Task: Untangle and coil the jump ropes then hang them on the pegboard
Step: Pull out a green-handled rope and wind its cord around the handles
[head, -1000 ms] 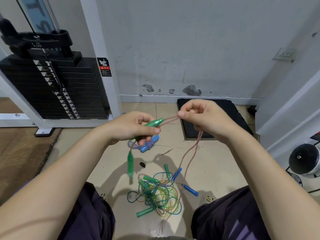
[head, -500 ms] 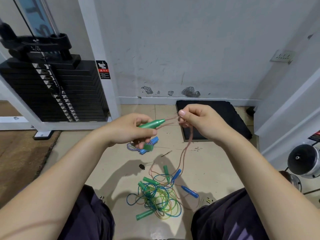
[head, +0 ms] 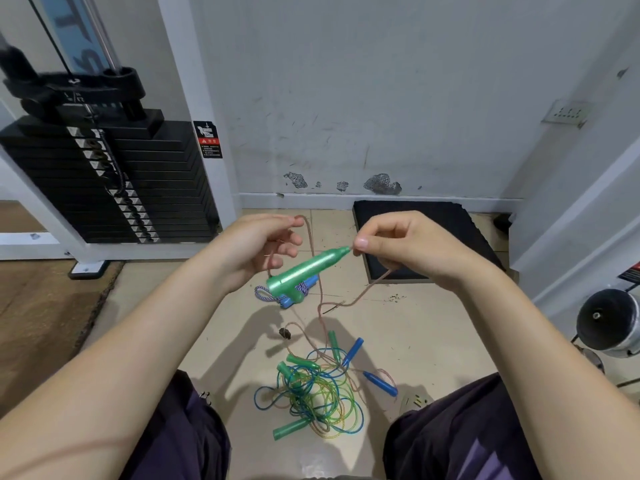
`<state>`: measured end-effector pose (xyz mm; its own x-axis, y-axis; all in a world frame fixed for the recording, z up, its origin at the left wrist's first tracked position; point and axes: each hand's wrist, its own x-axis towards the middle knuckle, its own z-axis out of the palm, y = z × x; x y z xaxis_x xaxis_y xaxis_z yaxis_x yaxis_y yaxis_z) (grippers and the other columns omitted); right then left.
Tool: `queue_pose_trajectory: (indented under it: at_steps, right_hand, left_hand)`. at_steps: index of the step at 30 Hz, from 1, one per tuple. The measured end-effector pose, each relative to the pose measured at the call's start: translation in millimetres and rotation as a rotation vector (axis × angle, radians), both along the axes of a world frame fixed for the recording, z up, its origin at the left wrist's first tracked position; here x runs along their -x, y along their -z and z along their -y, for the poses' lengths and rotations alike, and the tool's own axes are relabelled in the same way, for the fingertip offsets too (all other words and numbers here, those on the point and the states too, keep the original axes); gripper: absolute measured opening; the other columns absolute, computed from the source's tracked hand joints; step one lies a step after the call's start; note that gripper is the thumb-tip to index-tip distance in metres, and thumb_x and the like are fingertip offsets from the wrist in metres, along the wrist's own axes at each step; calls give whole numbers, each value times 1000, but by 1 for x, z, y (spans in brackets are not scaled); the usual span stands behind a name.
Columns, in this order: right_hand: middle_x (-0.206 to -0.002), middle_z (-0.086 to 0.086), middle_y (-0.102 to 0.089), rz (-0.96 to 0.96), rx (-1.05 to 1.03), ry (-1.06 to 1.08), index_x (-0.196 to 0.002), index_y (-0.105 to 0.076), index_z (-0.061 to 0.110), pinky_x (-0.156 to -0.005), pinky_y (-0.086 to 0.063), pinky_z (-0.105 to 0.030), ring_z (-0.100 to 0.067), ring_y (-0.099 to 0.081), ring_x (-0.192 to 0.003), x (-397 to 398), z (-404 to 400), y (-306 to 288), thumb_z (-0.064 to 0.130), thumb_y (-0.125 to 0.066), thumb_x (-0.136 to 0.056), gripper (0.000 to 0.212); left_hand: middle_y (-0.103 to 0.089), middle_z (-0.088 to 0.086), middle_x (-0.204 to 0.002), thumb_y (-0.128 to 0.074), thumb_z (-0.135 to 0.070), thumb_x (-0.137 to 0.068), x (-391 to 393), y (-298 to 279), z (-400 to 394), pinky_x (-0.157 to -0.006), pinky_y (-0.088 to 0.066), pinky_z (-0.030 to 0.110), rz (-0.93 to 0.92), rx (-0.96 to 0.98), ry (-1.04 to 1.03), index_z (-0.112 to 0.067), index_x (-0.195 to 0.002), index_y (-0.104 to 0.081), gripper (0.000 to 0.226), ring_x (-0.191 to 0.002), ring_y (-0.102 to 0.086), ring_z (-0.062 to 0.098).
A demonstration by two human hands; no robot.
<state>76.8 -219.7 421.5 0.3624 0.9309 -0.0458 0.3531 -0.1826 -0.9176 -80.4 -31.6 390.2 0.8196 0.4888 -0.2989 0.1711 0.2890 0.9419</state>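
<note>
My right hand (head: 412, 247) pinches the pink cord at the narrow tip of the green handle (head: 308, 268); my left hand (head: 256, 247) pinches a loop of that cord (head: 320, 289) beside it. The handle's long axis points up-right toward my right hand, which is nearer. The tangle (head: 311, 393) lies on the floor below the handle.

The right hand (head: 408, 247) hides where the pink rope (head: 320, 299) meets the green handle's (head: 306, 270) tip. The left hand's (head: 258, 244) grip on that rope is unclear (its fingertips cover the contact). In the tangle (head: 311, 393), which cord joins which handle cannot be traced. The weight stack (head: 104, 181) and chrome dumbbell (head: 609, 323) run off the edges, and the warning label's (head: 207, 139) print is too small to read.
</note>
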Motion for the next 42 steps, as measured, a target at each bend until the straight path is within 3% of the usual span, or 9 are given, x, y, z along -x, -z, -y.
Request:
queue_pose_trajectory:
  at_steps: [6,10,13,17,22,28,32,38,42]
  right_hand:
    - [-90,8,-57,169,-43,-48,-80,-73,20,-75,-42,-20,5,-54,-85,18,-12,8,14,-76,-84,7]
    - [-91,7,-56,236,-115,40,-76,-70,27,-78,-43,-18,3,-54,-86,22,-17,9,13,-76,-84,17]
    - [-102,-6,-65,176,-197,171,-89,-66,21,-93,-49,-41,-19,-61,-98,20,-18,12,12,-73,-87,12]
    - [-119,9,-64,181,-151,80,-114,-62,28,-100,-47,-37,-6,-58,-115,14,-17,12,22,-72,-89,27]
    - [-57,2,-62,151,71,52,-83,-71,22,-73,-46,-34,-11,-60,-57,11,-16,22,26,-66,-93,12]
    - [-50,8,-41,-55,-279,425,-79,-69,19,-53,-39,-30,-12,-37,-44,-10,-11,17,26,-58,-98,23]
    - [-47,3,-47,-26,-240,506,-75,-68,20,-63,-48,-46,-17,-45,-44,-19,-8,18,33,-59,-95,25]
    - [-77,-2,-73,139,218,183,-77,-75,14,-86,-55,-49,-20,-67,-74,-15,-4,25,27,-76,-85,15]
    - [-72,-9,-69,-30,103,198,-84,-76,7,-59,-58,-36,-19,-61,-63,-6,-9,24,18,-70,-90,13]
  left_hand:
    - [-72,16,-105,-57,-39,-92,-1,-1,15,-89,-52,38,49,4,373,-23,-131,-59,42,-86,-72,27]
    - [-70,14,-93,-67,-22,-88,1,0,23,-76,-56,32,126,9,437,-24,-136,-53,51,-74,-70,27]
    - [-61,3,-75,-63,-17,-89,-1,0,22,-63,-45,27,155,-59,399,-23,-134,-56,46,-55,-56,15]
    - [-48,-3,-63,-54,-18,-98,-1,1,20,-51,-29,22,167,-119,369,-24,-124,-66,30,-47,-36,10]
    - [-33,-7,-51,-53,-21,-100,0,1,15,-43,-20,16,122,-238,273,-14,-98,-72,21,-43,-25,7]
    - [-51,4,-49,-67,-36,-92,13,2,-7,-57,-48,23,-199,-563,370,-13,-68,-54,36,-46,-51,19]
    - [-35,-1,-49,-57,-34,-99,11,4,-5,-48,-40,27,-72,-345,297,-17,-74,-42,33,-39,-32,15]
    - [-28,-8,-47,-48,-36,-103,3,-5,-19,-37,-24,15,371,340,-357,-21,-82,-50,26,-36,-24,6]
    - [-43,-2,-54,-69,-28,-88,1,6,-6,-37,-23,16,125,-16,-126,-15,-90,-66,13,-35,-25,5]
